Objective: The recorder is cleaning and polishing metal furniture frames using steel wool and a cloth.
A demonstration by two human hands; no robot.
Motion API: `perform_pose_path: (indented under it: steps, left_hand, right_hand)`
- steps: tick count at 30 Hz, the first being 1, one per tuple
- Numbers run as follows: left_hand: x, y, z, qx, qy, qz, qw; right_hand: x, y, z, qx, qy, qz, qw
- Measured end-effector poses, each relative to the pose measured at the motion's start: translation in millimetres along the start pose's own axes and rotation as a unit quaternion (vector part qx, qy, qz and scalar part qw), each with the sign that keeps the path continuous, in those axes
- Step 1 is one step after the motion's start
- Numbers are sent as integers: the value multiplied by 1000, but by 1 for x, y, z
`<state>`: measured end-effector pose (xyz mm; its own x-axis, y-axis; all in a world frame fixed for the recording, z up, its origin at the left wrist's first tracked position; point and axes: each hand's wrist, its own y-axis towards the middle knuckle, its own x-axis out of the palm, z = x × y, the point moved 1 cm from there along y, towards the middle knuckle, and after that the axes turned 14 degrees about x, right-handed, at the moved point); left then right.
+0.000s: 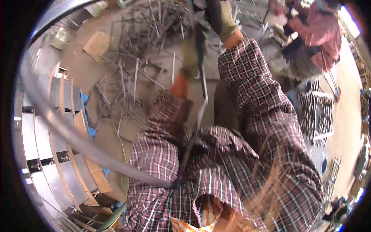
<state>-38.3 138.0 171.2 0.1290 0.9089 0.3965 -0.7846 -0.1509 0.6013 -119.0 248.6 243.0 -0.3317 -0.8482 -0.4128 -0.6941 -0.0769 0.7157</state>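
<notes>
Clearly blurred, the single head view shows both plaid-sleeved forearms raised over a workshop floor (96, 69). The left hand (190, 58), in an olive glove with an orange cuff, seems wrapped around the upper end of a long thin metal rod (203, 92) that runs down between the sleeves; how tightly it grips I cannot tell. The right hand (224, 19), also gloved, is up near the top edge, and whether it is closed on anything is too smeared to say.

Such a rod is probably stiff, fairly light and slick, with hard ends, so it is best held near its middle.

A loose pile of similar rods (143, 42) covers the floor's far side. Sheet-metal panels (50, 135) stack along the left edge, racks of finished pieces (317, 114) stand at right, and another person (320, 34) works beyond. Open floor is scarce.
</notes>
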Motion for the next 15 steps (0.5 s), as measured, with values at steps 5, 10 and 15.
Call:
perform_pose_path:
  steps: [5,10,15]
  left_hand:
    - [-27,44,0,31,40,149,988]
    - [-32,78,49,2,-81,114,990]
    - [-35,61,19,-111,-222,13,969]
  right_hand:
    - [-9,-140,-20,229,61,-138,962]
    - [-60,-252,-53,215,-43,-392,893]
    - [-87,-194,10,350,175,-6,920]
